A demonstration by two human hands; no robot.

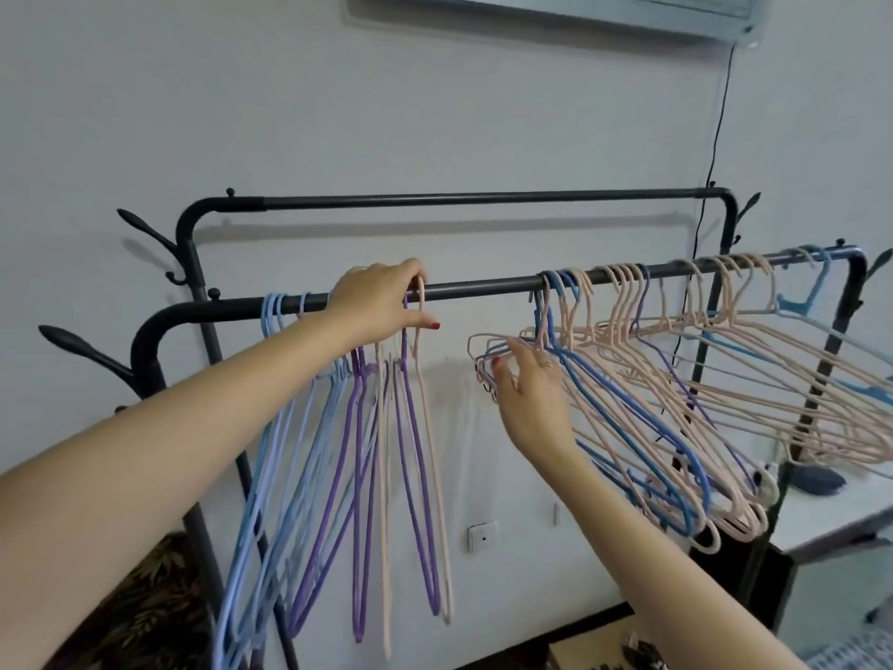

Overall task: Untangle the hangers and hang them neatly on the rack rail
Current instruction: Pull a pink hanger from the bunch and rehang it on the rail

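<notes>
The head view looks at a black double-rail garment rack (pixel 483 286) standing against a pale wall (pixel 386 113). At about 9 o'clock from the frame's centre, the left hand (pixel 381 302) sits on the front rail, its fingers pinched around the hook of a pink hanger (pixel 425 427) that hangs beside a purple hanger (pixel 410 452). Below and to 8 o'clock of that hand, a row of light blue hangers (pixel 280 452) and more purple ones hang straight down from the rail. Toward 3 o'clock, the right hand (pixel 526 384) reaches with loosely spread fingers into a tangled bunch of pink and blue hangers (pixel 652 379), touching their near ends; whether it grips any of them cannot be told. That bunch hangs skewed along the right half of the rail. At 12 o'clock an air conditioner (pixel 580 7) is mounted high on the wall.
</notes>
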